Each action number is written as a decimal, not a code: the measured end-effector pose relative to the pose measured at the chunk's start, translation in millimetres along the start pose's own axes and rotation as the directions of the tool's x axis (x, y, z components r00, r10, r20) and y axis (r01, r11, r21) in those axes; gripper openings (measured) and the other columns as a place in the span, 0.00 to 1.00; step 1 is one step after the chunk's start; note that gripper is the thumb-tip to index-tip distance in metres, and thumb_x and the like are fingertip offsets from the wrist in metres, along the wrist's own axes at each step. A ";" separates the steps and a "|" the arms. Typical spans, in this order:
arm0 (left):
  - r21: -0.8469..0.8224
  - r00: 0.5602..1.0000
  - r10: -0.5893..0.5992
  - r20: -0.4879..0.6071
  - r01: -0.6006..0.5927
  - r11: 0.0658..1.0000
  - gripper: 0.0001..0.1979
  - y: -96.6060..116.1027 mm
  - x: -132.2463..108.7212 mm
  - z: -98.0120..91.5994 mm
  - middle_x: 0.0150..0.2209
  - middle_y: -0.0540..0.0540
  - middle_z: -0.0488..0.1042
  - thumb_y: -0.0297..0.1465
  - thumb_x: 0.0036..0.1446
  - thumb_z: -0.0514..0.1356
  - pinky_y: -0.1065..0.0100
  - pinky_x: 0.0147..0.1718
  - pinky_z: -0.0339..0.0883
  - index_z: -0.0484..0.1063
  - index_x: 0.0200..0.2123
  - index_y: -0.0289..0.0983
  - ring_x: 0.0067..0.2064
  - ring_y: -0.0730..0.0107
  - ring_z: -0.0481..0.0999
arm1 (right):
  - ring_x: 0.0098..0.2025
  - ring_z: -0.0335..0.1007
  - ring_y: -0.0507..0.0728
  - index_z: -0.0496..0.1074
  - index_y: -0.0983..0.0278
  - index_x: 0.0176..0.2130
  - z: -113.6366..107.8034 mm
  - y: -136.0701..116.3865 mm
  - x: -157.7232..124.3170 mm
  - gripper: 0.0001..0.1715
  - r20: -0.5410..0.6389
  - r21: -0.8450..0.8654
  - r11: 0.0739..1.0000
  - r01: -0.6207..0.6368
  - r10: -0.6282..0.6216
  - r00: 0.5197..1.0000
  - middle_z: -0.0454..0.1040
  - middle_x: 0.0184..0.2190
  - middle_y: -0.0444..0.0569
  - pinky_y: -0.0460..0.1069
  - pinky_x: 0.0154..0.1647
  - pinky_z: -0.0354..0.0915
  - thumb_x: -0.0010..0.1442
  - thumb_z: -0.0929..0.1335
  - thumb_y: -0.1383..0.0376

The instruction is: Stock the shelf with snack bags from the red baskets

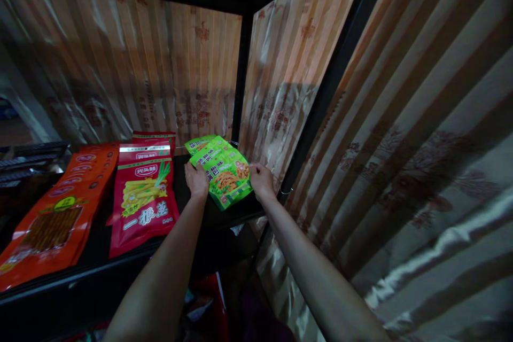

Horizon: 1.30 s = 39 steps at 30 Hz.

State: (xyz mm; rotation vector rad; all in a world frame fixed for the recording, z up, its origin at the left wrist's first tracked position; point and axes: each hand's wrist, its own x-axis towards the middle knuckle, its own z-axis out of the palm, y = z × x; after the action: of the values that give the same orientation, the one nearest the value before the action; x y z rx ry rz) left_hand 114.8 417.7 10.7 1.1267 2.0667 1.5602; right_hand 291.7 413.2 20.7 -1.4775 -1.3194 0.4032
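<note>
Several bright green snack bags (227,181) lie overlapped in the shelf's corner, their fronts printed with brown food pieces. My left hand (196,179) is against the left edge of the bags, fingers stretched out and slightly apart. On the opposite side, my right hand (261,180) has its fingers curled in a pinch at the right edge of the front green bag. The fingertips of that hand are partly hidden. Just left of my left hand lies a red snack bag (142,203) with yellow sticks pictured on it, on top of other red bags.
Long orange snack bags (60,211) lie farther left, beside dark packages (32,163). The black shelf (100,264) has corner posts, one slanting post (332,80) close to my right arm. Striped, printed curtain (420,133) hangs behind and at the right. Below is a lower level with a red-edged item (218,299).
</note>
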 end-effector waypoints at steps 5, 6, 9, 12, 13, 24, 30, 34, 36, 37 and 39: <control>-0.012 0.996 -0.061 0.065 0.062 0.998 0.21 1.8 -19.2 -9.0 0.56 0.36 0.68 0.31 0.59 0.49 0.61 0.58 0.55 0.66 0.53 0.31 0.59 0.59 0.65 | 0.35 0.71 0.58 0.76 0.67 0.33 -2.3 -3.3 0.3 0.22 0.029 -0.011 1.000 0.021 -0.021 0.999 0.78 0.31 0.52 0.48 0.35 0.64 0.55 0.59 0.57; -0.010 0.995 -0.051 0.090 0.052 0.999 0.21 2.4 -21.6 -10.1 0.56 0.37 0.68 0.31 0.59 0.49 0.62 0.59 0.55 0.66 0.53 0.32 0.59 0.60 0.64 | 0.35 0.71 0.58 0.76 0.67 0.33 -2.6 -3.7 0.3 0.22 0.038 -0.018 1.000 0.017 -0.017 0.999 0.78 0.31 0.51 0.49 0.36 0.64 0.55 0.59 0.57; 0.037 0.989 -0.022 0.145 0.017 0.999 0.22 4.8 -25.9 -12.1 0.61 0.35 0.61 0.30 0.58 0.51 0.62 0.61 0.51 0.65 0.55 0.31 0.63 0.59 0.59 | 0.35 0.71 0.57 0.76 0.66 0.34 -3.2 -5.3 -0.4 0.20 0.059 -0.035 0.999 -0.014 0.016 0.998 0.78 0.31 0.50 0.49 0.37 0.64 0.54 0.60 0.58; 0.088 0.986 0.036 0.160 -0.051 0.995 0.23 5.9 -28.2 -11.7 0.63 0.33 0.57 0.29 0.57 0.51 0.62 0.62 0.49 0.63 0.56 0.28 0.64 0.57 0.55 | 0.37 0.72 0.57 0.76 0.65 0.36 -5.2 -9.3 -0.9 0.20 0.080 -0.019 1.000 -0.003 0.005 0.997 0.78 0.34 0.49 0.49 0.40 0.65 0.53 0.61 0.57; 0.095 0.985 0.058 0.160 -0.074 0.993 0.23 5.5 -28.9 -11.0 0.63 0.32 0.56 0.28 0.57 0.51 0.62 0.62 0.49 0.63 0.56 0.27 0.64 0.57 0.55 | 0.37 0.72 0.56 0.76 0.64 0.37 -6.4 -11.0 -0.6 0.20 0.090 -0.017 1.000 0.007 -0.006 0.996 0.78 0.35 0.49 0.49 0.40 0.64 0.53 0.62 0.56; 0.071 0.989 0.105 0.102 -0.112 0.991 0.22 0.0 -30.4 -7.7 0.62 0.32 0.58 0.28 0.58 0.49 0.61 0.63 0.47 0.66 0.54 0.26 0.65 0.56 0.54 | 0.40 0.72 0.56 0.76 0.62 0.41 -25.1 -30.6 7.6 0.16 0.180 -0.238 0.969 0.062 -0.018 0.983 0.78 0.38 0.47 0.48 0.39 0.63 0.57 0.63 0.60; 0.111 0.982 0.137 0.128 -0.152 0.982 0.23 2.4 -29.8 -8.4 0.60 0.31 0.61 0.29 0.59 0.47 0.60 0.62 0.47 0.64 0.55 0.24 0.64 0.56 0.56 | 0.41 0.72 0.56 0.77 0.62 0.39 -15.9 -48.4 30.0 0.20 0.232 -0.338 0.930 0.143 -0.065 0.971 0.78 0.38 0.49 0.46 0.37 0.61 0.61 0.60 0.58; 0.083 0.983 0.138 0.125 -0.148 0.985 0.23 -0.1 -28.4 -5.5 0.60 0.32 0.61 0.30 0.58 0.48 0.56 0.63 0.46 0.64 0.55 0.26 0.65 0.55 0.53 | 0.38 0.73 0.57 0.79 0.62 0.33 -3.9 -47.9 46.3 0.26 0.364 -0.384 0.907 0.172 -0.023 0.931 0.79 0.34 0.51 0.47 0.35 0.61 0.63 0.58 0.54; 0.057 0.987 0.119 0.107 -0.125 0.990 0.24 -1.8 -27.6 -4.3 0.62 0.33 0.59 0.30 0.58 0.49 0.55 0.63 0.44 0.64 0.56 0.28 0.66 0.54 0.50 | 0.36 0.73 0.57 0.79 0.62 0.32 0.2 -43.2 50.8 0.25 0.370 -0.396 0.905 0.155 0.003 0.929 0.79 0.32 0.52 0.47 0.33 0.61 0.63 0.58 0.54; 0.048 0.988 0.109 0.104 -0.115 0.992 0.24 -2.5 -27.2 -4.0 0.63 0.33 0.58 0.30 0.58 0.49 0.54 0.64 0.43 0.64 0.56 0.28 0.66 0.54 0.49 | 0.35 0.73 0.57 0.79 0.63 0.30 1.8 -40.1 52.2 0.25 0.362 -0.395 0.906 0.148 0.005 0.932 0.78 0.30 0.52 0.47 0.33 0.61 0.62 0.59 0.54; 0.050 0.988 0.100 0.119 -0.107 0.993 0.24 -3.5 -26.7 -4.0 0.63 0.33 0.56 0.31 0.58 0.49 0.54 0.64 0.42 0.64 0.55 0.27 0.67 0.53 0.48 | 0.32 0.73 0.56 0.78 0.63 0.26 4.7 -32.9 54.3 0.25 0.324 -0.373 0.918 0.137 -0.009 0.946 0.77 0.25 0.51 0.46 0.31 0.60 0.61 0.60 0.54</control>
State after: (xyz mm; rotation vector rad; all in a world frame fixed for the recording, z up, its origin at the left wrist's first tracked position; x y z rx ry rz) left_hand 127.8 394.9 3.5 1.3322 2.0159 1.4527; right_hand 289.3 456.5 67.3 -1.7349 -1.7883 0.3492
